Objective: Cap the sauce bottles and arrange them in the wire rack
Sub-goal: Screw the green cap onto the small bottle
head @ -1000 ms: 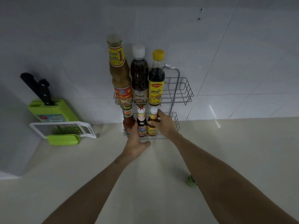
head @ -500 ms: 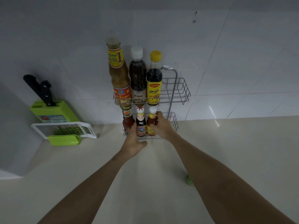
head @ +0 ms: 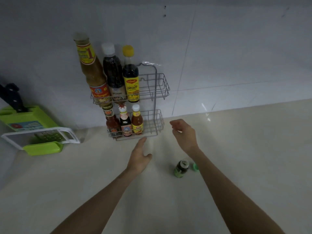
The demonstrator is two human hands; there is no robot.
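Observation:
A two-tier wire rack stands against the tiled wall. Its upper tier holds three tall capped bottles: a tan sauce, a dark one with a white cap and a dark one with a yellow cap. The lower tier holds three small capped bottles, the rightmost an orange sauce with a white cap. A small green bottle stands uncapped on the counter, its green cap beside it. My left hand rests open just below the rack. My right hand hovers empty to the rack's right, fingers loosely curled.
A green knife block with black handles leans at the left wall. A white and green grater lies in front of it. The beige counter stretches to the right and toward me.
My right hand let go of the orange sauce bottle in the lower tier and pulled back to the right. My left hand slid back from the rack. The green bottle came into view.

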